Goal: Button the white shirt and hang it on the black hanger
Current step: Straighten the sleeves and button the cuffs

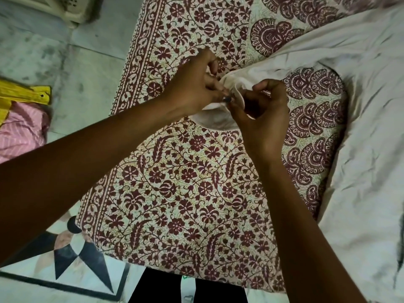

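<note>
The white shirt (358,110) lies spread over the right side of a patterned bedspread. Its cuff end (216,119) is lifted toward the middle of the view. My left hand (192,88) pinches one edge of that cuff, with a small dark button at its fingertips. My right hand (262,112) pinches the opposite edge, fingers curled around the fabric. Both hands meet over the cuff. A dark streak (397,267) shows on the shirt at the lower right; I cannot tell what it is. No black hanger is clearly in view.
The maroon floral bedspread (175,193) covers the bed. A pink cloth (19,132) with yellow strips (24,95) lies on the floor at left. A pale plastic basket (65,9) stands at the top left. The tiled floor shows a dark star pattern (72,259).
</note>
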Demonstrator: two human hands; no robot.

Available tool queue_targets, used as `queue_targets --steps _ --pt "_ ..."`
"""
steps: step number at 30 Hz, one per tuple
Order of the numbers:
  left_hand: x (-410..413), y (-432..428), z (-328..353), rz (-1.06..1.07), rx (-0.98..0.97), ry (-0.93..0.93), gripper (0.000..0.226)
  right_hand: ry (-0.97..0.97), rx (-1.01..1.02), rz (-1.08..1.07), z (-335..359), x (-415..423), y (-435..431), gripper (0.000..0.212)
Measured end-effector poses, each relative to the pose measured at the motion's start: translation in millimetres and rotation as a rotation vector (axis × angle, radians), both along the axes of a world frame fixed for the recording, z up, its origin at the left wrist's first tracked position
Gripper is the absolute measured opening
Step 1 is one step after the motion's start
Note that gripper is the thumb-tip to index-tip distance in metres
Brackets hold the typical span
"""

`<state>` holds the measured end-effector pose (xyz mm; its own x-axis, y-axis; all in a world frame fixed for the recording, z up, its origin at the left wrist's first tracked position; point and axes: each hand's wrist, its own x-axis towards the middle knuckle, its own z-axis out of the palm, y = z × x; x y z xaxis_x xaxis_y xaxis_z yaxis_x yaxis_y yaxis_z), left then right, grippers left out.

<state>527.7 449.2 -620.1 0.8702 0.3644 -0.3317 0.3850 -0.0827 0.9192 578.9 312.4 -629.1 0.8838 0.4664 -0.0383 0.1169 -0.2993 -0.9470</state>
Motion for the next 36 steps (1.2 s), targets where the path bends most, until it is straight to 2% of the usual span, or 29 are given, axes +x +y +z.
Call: queue_targets --steps 5,8,12,16,19,22,25,29,33,36 --pt "4 3 1 0.128 -0.210 0.121 0.041 -0.098 0.001 0.018 1 8 -1 0.038" --pt "8 5 1 0.144 -0.248 0.175 0.048 -0.160 -0.028 0.069 2 13 -3 0.033" --pt "10 4 4 0.078 -0.271 0.162 0.040 -0.238 -0.072 0.114 3 20 -5 0.029" --pt "13 -1 12 -0.142 -0.086 0.006 0.059 -0.306 -0.093 0.104 7 25 -7 0.029" --pt "17 -4 14 -0.327 0.201 -0.115 0.042 -0.317 -0.094 0.076 9 28 -9 0.029" --pt "26 -1 15 -0.389 0.444 -0.164 0.026 -0.253 -0.041 -0.008 9 29 -13 0.030" --pt "34 3 15 -0.399 0.555 -0.195 0.014 -0.273 -0.024 -0.093 5 27 -16 0.029" --pt "38 -3 7 -0.402 0.722 -0.292 0.012 -0.250 0.039 -0.179 5 28 -18 0.029" --pt "39 -9 2 -0.367 0.737 -0.313 0.011 -0.334 -0.007 -0.217 6 28 -19 0.022" --pt "38 -15 6 -0.352 0.552 -0.304 0.008 -0.342 -0.031 -0.221 8 27 -20 0.021"
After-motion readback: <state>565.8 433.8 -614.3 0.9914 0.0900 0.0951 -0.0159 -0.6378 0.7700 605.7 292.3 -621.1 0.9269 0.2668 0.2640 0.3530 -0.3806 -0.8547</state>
